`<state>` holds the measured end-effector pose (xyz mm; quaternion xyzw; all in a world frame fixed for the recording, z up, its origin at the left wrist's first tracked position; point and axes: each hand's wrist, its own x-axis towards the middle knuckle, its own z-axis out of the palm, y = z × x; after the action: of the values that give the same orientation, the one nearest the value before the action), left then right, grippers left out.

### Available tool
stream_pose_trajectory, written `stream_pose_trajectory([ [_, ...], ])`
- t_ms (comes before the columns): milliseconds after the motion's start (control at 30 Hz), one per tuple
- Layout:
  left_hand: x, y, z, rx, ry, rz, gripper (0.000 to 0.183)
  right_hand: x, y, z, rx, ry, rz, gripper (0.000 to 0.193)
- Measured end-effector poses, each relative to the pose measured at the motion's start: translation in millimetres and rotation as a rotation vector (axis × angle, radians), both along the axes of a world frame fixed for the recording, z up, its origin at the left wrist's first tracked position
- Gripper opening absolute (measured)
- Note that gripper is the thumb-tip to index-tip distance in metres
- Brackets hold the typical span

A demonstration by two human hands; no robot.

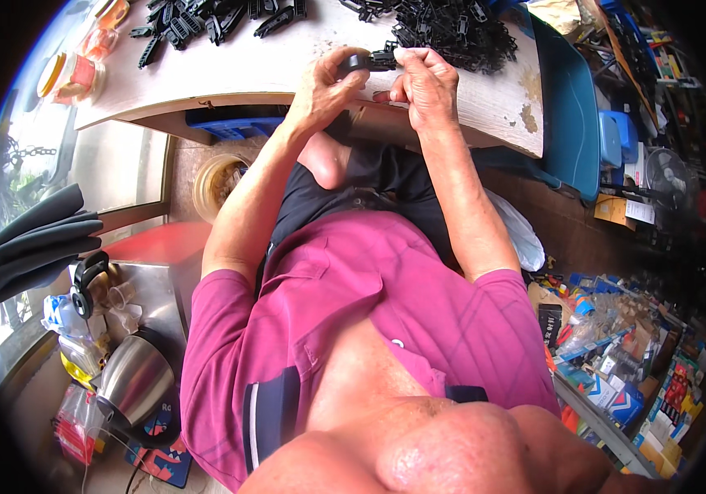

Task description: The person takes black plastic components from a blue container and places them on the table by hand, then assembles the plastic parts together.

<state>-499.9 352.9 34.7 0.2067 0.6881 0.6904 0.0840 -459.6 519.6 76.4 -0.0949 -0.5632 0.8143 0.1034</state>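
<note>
Above the front edge of a pale table (271,74), my left hand (324,90) is closed around a smooth, rounded black plastic piece (355,63). A ridged black plastic part (383,58) adjoins it on the right, and my right hand (429,86) pinches that part's far end between thumb and fingertips. Whether the two pieces are joined cannot be made out. Behind my right hand lies a heap of small black plastic parts (460,33). Longer, ribbed black pieces (184,25) are spread over the table's far left.
Jars with orange lids (53,76) stand at the table's left end. A teal plastic chair (575,107) is against its right side. Under the table are a blue crate (238,128) and a round bin (209,185). A steel kettle (135,379) stands at lower left; cluttered goods fill the right.
</note>
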Motion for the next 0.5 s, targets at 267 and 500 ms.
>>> stream_pose_trajectory([
  [267, -2.5, -0.9, 0.7, 0.015, -0.047, -0.035, 0.032, -1.5, -2.5, -3.5, 0.033, 0.008, -0.028, 0.012],
  [500, -6.2, 0.8, -3.3, 0.042, -0.040, -0.058, 0.037, -1.7, -9.2, -9.2, 0.041, 0.003, -0.031, 0.011],
])
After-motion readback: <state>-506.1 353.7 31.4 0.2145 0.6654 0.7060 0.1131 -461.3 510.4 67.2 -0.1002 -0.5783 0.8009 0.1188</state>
